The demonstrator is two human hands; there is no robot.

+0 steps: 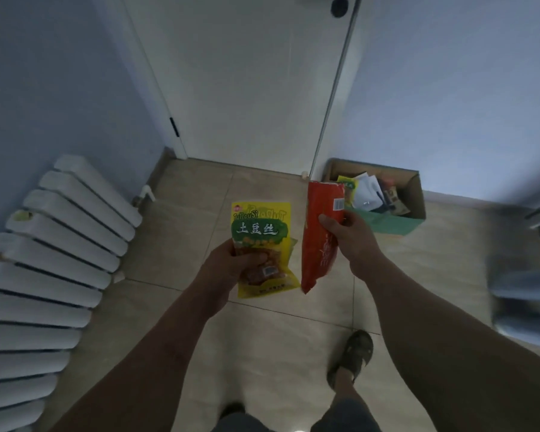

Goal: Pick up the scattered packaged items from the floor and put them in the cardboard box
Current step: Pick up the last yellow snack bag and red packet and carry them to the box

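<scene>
My left hand (231,263) grips a yellow snack packet (261,226) with a green label, and a second yellow packet edge shows behind it. My right hand (349,235) holds a long red snack bag (321,213) upright by its middle. Both are held above the tiled floor. The open cardboard box (413,194) stands on the floor against the wall, just beyond and right of the red bag. Several packets lie inside it, one yellow-green, some white and dark.
A white radiator (60,244) runs along the left wall. A white door (247,88) is straight ahead. Blurred grey objects (524,294) stand at the right edge. My sandalled foot (353,357) is on the beige tiles (262,353) below my right arm.
</scene>
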